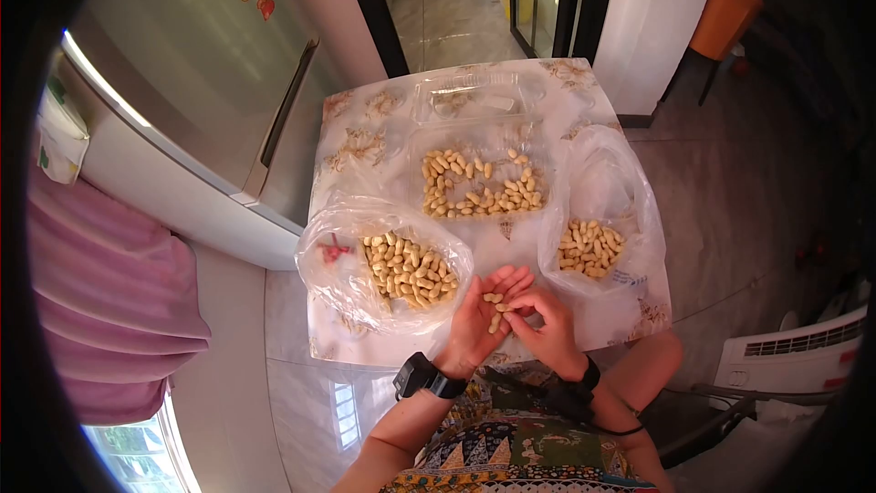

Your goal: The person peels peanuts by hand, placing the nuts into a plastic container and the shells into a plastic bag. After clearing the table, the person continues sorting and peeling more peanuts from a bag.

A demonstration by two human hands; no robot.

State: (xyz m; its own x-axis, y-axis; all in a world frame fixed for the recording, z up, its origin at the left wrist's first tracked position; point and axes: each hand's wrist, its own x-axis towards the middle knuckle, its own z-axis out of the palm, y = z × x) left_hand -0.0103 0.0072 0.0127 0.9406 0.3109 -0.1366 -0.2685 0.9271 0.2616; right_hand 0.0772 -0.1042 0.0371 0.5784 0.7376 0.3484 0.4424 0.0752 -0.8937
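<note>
Palm up near the front edge of the table, my left hand (478,318) cups a few peanuts (495,319). My right hand (545,324) reaches over that palm from the right, thumb and forefinger pinched on one of the peanuts. Left of my hands, an open plastic bag (333,285) holds many peanuts in their shells. Another plastic bag (602,164) with a smaller heap lies to the right. Behind my hands is a clear plastic tray (474,137) with peanuts spread over its bottom, its clear lid folded back.
A patterned cloth covers the table (365,114). The fridge (201,64) stands at the left, near a pink cloth (109,283). An orange chair (725,16) is at the upper right, and a white appliance (789,351) at the lower right. A doorway lies beyond the table.
</note>
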